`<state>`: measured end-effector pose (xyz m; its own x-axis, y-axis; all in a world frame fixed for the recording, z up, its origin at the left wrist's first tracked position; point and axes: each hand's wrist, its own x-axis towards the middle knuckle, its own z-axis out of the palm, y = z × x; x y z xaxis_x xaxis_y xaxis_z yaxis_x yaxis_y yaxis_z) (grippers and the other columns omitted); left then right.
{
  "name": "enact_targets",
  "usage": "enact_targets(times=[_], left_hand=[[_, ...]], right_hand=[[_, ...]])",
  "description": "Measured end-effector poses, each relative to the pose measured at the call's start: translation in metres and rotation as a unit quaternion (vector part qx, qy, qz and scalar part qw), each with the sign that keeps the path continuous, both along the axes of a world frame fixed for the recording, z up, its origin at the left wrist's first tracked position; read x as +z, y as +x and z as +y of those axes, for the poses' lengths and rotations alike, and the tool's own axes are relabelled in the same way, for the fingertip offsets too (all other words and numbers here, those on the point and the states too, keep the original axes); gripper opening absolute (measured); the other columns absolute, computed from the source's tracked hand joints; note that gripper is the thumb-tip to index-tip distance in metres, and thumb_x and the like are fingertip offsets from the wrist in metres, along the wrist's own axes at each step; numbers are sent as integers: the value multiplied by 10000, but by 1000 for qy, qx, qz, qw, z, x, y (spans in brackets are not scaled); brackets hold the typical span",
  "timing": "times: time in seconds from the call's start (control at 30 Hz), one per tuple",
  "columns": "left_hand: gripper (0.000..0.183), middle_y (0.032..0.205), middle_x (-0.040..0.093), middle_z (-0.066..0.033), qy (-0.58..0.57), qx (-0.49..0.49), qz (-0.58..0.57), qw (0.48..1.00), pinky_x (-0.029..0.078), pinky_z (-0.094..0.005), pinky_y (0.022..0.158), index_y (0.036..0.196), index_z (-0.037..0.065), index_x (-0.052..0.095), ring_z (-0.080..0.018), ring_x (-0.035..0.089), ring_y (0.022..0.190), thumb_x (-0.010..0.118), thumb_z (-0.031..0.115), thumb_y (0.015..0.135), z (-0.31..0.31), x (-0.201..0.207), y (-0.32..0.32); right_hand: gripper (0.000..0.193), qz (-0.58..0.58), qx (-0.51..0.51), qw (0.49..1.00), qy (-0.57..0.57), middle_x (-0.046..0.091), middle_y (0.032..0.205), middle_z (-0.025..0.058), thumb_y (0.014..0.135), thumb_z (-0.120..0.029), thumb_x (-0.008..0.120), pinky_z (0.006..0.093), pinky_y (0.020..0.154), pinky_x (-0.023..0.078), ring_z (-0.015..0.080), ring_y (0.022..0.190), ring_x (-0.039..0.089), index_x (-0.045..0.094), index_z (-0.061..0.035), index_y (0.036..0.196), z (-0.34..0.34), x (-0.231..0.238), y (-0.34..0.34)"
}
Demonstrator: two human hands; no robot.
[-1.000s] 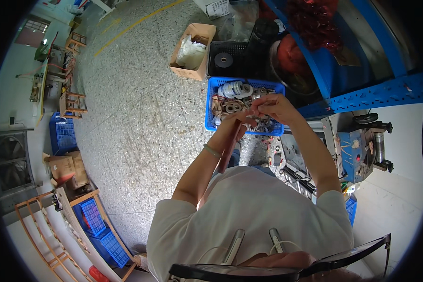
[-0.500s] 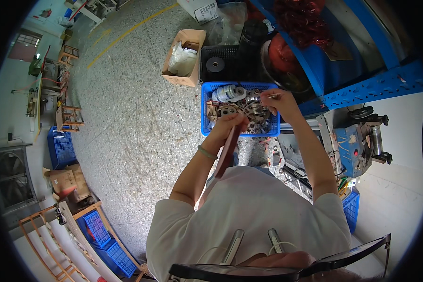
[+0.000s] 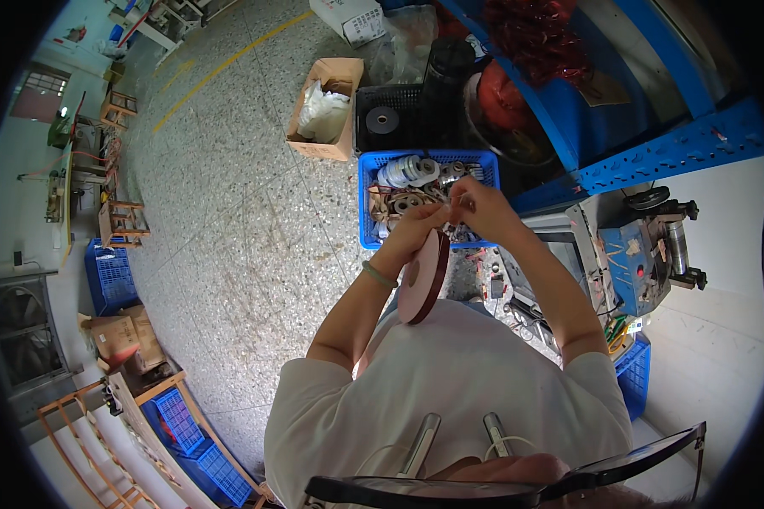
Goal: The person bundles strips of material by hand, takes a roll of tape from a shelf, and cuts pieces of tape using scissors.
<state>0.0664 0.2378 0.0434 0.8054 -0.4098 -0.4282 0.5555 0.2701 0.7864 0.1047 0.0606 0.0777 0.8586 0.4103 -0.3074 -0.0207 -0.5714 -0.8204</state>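
A flat round roll of dark red ribbon or tape (image 3: pixel 424 278), with a paler side face, hangs tilted in front of my shirt. My left hand (image 3: pixel 418 229) is closed on its upper edge. Right beside it my right hand (image 3: pixel 477 209) is closed in a pinch, its fingertips meeting the left fingers; what lies between them is too small to make out. Both hands are above the near right part of a blue plastic basket (image 3: pixel 366 204). Inside are stacked whitish reels (image 3: pixel 406 171), brown rings and small metal parts, partly hidden by my hands.
Behind the basket stands a black crate (image 3: pixel 372 100) holding a dark roll (image 3: pixel 383 120). An open cardboard box (image 3: pixel 345 149) with white plastic is to its left. A blue metal rack (image 3: pixel 654 165) rises at the right, above a blue machine (image 3: pixel 637 267).
My right hand has moved left and nearer, from over the basket to my left hand. The roll has turned from nearly edge-on to show its side face.
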Motion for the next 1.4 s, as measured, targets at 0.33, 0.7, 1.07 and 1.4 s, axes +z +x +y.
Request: enact_targets(times=[0.33,0.7,1.07,1.4], left_hand=[[196,696,619,-78,14,-50,-19,998,438,-225,553,854,-34,657,-126,583,620,558,132,817,-5,-18,0],[360,722,527,-54,-453,-133,162,866,322,-220,433,1141,-17,509,-110,424,415,365,256,957,4,-19,-3],[416,881,638,-106,-194,230,124,946,479,-275,634,1077,25,579,-150,583,680,440,395,947,58,-68,-1],[530,871,632,-108,62,411,93,905,496,-305,721,995,-55,615,-191,602,789,426,438,954,52,-71,6]], right_hand=[[639,-143,172,974,32,514,1152,122,628,-129,781,327,775,474,258,928,573,535,-59,1214,-16,-6,-6],[221,-230,23,969,85,607,819,161,820,-218,634,368,671,473,314,758,603,636,3,825,-8,-17,-9],[254,-206,-134,969,-2,608,714,184,865,-249,603,389,578,458,333,612,603,595,-4,801,-42,-61,60],[238,-115,-95,989,12,634,694,99,800,-82,629,296,654,486,174,682,631,625,-64,1038,-41,-90,109]])
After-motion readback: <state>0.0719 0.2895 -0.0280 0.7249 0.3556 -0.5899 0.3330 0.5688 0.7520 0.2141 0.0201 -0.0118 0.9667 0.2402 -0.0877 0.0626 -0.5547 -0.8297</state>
